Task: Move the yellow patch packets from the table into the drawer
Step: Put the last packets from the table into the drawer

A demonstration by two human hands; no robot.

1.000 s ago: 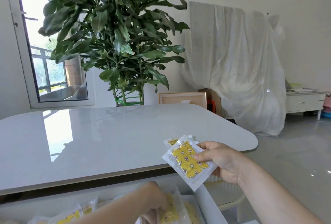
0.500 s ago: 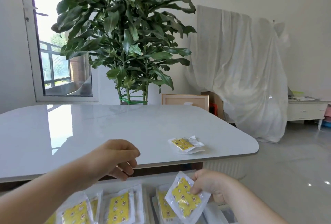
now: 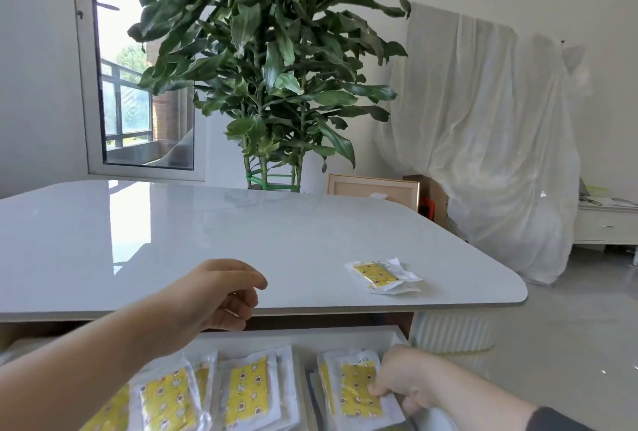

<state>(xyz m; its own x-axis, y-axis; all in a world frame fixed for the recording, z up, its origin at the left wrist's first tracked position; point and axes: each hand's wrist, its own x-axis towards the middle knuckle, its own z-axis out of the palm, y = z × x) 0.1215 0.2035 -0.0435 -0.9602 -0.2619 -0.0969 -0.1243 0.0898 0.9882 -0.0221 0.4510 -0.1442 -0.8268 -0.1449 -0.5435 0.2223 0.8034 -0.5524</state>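
1. The table (image 3: 241, 230) is a wide slab with rounded corners. Its top is pale grey, smooth and glossy, and it mirrors the window light. It lies beyond both hands.
2. The drawer (image 3: 310, 337) is pulled open under the near edge of the table, below the left hand. It is white with straight walls.
3. The packets in the drawer (image 3: 248, 392) are flat clear plastic sleeves. Each one holds a yellow rectangle printed with small brown and white figures. They lie in overlapping rows under the left forearm and to the left of the right hand.
4. The left hand (image 3: 214, 296) hangs above the table edge with the fingers loosely curled. It holds nothing. Half a second ago it was at nearly the same place.
5. The right hand (image 3: 407, 379) is down in the drawer. Its fingers pinch the right edge of a packet (image 3: 359, 392), which lies on the pile at the right end. Half a second ago this packet was tilted above the drawer; one second ago it was up at the table edge.
6. The last packets on the table (image 3: 379, 273), a small wrinkled pile, lie far to the right of the left hand and beyond the right hand.
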